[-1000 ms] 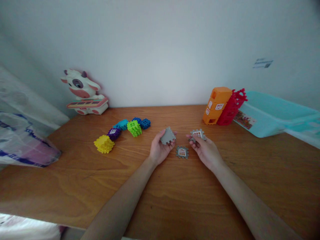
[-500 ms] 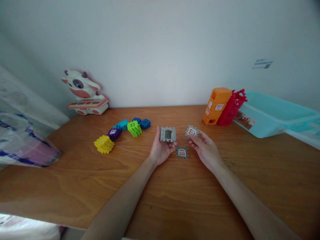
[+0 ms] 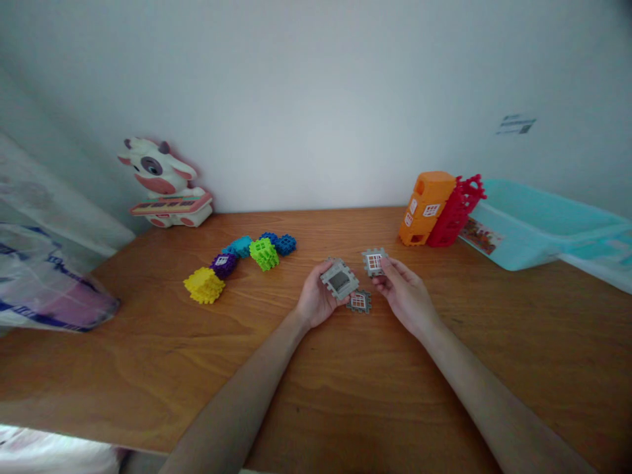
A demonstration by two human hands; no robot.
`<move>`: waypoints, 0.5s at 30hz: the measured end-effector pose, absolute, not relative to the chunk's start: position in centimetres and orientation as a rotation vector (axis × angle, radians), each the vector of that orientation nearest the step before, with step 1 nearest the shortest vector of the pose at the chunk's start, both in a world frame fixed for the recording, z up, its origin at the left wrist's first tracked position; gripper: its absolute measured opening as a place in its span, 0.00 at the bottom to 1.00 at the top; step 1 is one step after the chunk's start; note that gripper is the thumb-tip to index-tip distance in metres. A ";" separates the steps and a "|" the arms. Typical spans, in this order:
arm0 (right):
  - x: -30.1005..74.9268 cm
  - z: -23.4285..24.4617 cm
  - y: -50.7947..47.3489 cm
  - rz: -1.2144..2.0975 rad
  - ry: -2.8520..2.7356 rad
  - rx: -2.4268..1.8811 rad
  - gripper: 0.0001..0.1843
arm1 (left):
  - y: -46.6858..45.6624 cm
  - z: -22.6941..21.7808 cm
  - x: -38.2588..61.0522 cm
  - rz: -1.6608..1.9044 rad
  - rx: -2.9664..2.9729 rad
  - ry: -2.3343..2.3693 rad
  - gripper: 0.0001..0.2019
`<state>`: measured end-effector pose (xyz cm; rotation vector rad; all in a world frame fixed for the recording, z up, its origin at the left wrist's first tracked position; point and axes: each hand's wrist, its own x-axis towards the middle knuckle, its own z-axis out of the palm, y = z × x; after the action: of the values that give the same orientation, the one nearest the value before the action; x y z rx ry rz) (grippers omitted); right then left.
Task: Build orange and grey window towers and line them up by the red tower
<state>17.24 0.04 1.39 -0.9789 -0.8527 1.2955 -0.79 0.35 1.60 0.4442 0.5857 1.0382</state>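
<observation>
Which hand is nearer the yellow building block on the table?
The left hand. It is to the right of the yellow building block, with some table between them. The right hand is farther away, beyond the left hand on the same side.

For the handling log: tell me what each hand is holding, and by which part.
The left hand cradles a gray window block by its underside; the right hand pinches a gray window tile by its lower edge.
</observation>
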 end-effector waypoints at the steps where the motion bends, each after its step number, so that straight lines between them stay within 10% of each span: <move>1: 17.2 1.4 0.0 1.293 -0.873 -0.976 0.20 | 0.4 1.5 -0.8 1.055 0.466 0.587 0.12; 15: 16.7 1.8 -0.8 1.310 -1.007 -0.916 0.18 | -0.2 0.9 0.2 1.172 0.788 0.661 0.26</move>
<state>16.70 -0.82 1.77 -0.9162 -1.0067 1.3097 0.22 -0.16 0.94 0.7876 0.6612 1.1723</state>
